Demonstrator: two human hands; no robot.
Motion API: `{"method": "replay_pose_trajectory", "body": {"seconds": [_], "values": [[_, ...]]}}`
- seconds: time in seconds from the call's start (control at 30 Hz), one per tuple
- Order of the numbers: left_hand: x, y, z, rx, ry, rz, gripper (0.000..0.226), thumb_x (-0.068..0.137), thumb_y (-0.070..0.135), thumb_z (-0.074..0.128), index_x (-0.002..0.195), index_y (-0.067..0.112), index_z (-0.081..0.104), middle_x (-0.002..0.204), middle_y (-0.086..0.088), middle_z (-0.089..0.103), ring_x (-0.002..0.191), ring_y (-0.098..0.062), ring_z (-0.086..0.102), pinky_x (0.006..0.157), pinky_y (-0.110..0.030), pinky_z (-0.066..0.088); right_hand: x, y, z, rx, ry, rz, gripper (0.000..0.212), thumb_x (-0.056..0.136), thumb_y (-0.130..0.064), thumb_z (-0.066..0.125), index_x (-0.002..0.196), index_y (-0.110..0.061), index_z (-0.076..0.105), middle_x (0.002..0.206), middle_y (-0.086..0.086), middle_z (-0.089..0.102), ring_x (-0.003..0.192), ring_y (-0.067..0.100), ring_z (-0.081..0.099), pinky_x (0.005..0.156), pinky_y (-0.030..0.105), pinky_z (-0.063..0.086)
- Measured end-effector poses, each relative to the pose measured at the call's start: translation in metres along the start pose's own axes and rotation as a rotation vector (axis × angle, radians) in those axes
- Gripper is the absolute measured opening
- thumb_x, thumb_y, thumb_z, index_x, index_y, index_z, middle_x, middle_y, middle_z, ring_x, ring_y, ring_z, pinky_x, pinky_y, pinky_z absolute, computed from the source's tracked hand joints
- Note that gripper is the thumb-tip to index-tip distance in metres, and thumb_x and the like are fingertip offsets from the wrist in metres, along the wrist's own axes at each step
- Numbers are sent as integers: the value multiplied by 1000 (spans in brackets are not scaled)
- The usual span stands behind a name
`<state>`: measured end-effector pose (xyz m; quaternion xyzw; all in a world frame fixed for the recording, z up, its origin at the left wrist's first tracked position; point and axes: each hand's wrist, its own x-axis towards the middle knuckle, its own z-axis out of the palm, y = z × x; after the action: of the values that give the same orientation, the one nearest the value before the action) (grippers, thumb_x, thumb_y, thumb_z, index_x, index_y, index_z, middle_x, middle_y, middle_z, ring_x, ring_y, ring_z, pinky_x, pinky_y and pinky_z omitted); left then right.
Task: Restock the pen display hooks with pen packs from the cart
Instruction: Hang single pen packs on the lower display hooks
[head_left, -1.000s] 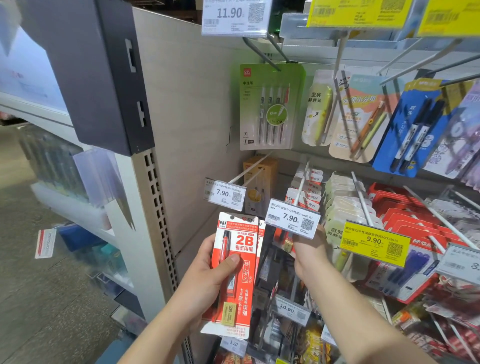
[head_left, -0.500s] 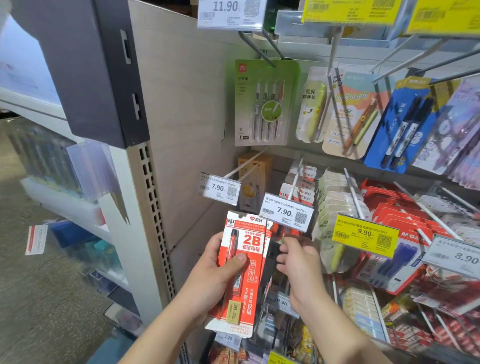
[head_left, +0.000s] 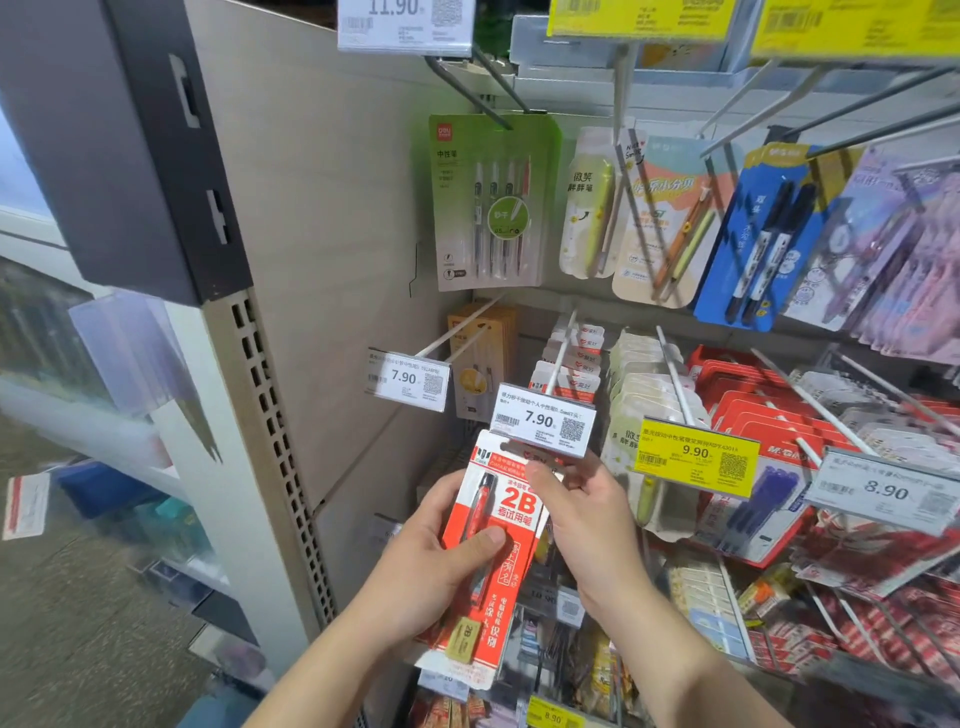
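Observation:
A red and white 2B pencil pack (head_left: 506, 525) is upright in front of the display, its top edge tucked just under a white 7.90 price tag (head_left: 540, 426). My left hand (head_left: 431, 566) grips the pack from the left, thumb across its front. My right hand (head_left: 587, 525) pinches the pack's upper right corner with thumb and fingertips. That tag caps a white hook (head_left: 558, 358) carrying matching red and white packs (head_left: 576, 364) behind it. The cart is out of view.
Another 7.90 tag (head_left: 408, 379) on a hook with yellow packs stands to the left. A yellow 9.90 tag (head_left: 696, 457) and an 8.90 tag (head_left: 883, 491) jut out to the right. Green, blue and pink pen packs hang above. A perforated upright (head_left: 270, 415) borders the bay at left.
My right hand came off the 7.90 tag and took the pack's top corner. Both hands lifted the pack up under that tag.

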<state>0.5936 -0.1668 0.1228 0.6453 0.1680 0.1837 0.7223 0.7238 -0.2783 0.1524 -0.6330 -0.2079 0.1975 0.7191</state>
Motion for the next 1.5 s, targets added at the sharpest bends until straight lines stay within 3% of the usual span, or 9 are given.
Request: {"method": "replay_pose_trajectory", "body": {"seconds": [0.17,0.33,0.57,0.67,0.8,0.93,1.13,1.33,1.5], "values": [[2,-1,-5,9,-61,-30,58,78,42,86,128,47,59,119,-9,75,105,-36,74,94,-52,57,2,-3,-2,24,-44,53,25,93,-9,73,116,-19,70,101,0,80,89,21,78,79,39,60],[2,-7,-4,-43,-70,-52,52,84,24,81,131,33,61,119,-16,73,99,-36,73,91,-50,59,7,-5,-7,99,47,92,20,91,-6,72,111,-10,69,91,15,78,75,25,75,69,37,57],[0,-5,-5,31,-89,-72,46,92,29,72,135,33,57,119,-9,75,102,-37,74,89,-44,60,8,-4,-13,120,11,116,20,90,-9,74,110,-9,72,90,14,79,76,28,75,79,46,57],[-1,-4,-5,-6,-4,-72,42,91,36,68,131,34,58,118,-7,76,101,-36,75,90,-49,60,11,-1,-19,247,83,152,30,85,-16,81,107,1,69,85,12,78,72,26,75,73,39,56],[3,-5,-12,-41,231,-46,43,94,13,74,126,39,60,111,-3,77,92,-33,78,81,-50,62,14,0,-26,358,96,161,54,79,-20,87,123,3,66,104,20,77,90,38,76,91,52,55],[4,0,-17,-12,353,-18,52,96,2,69,129,40,58,106,2,79,87,-28,78,77,-46,62,16,-1,-28,328,108,138,35,84,-14,82,115,-1,72,100,20,77,79,34,76,81,48,60],[4,6,-15,-1,421,-19,51,98,7,68,126,49,57,113,3,76,85,-26,79,79,-50,63,17,2,-17,154,23,74,23,87,-11,79,106,-24,78,110,9,78,108,35,72,105,60,50],[1,10,-15,-18,445,-26,50,98,8,67,126,48,56,109,4,77,85,-24,79,81,-52,62,20,-13,2,43,-7,31,69,60,-51,91,120,-25,69,110,-6,79,108,19,73,104,54,52],[0,11,-15,-37,418,-39,49,99,8,66,128,47,56,111,0,77,86,-27,79,79,-52,62,26,-16,6,3,14,-10,37,83,-19,84,117,-17,71,102,-10,79,99,6,74,94,39,58]]}}
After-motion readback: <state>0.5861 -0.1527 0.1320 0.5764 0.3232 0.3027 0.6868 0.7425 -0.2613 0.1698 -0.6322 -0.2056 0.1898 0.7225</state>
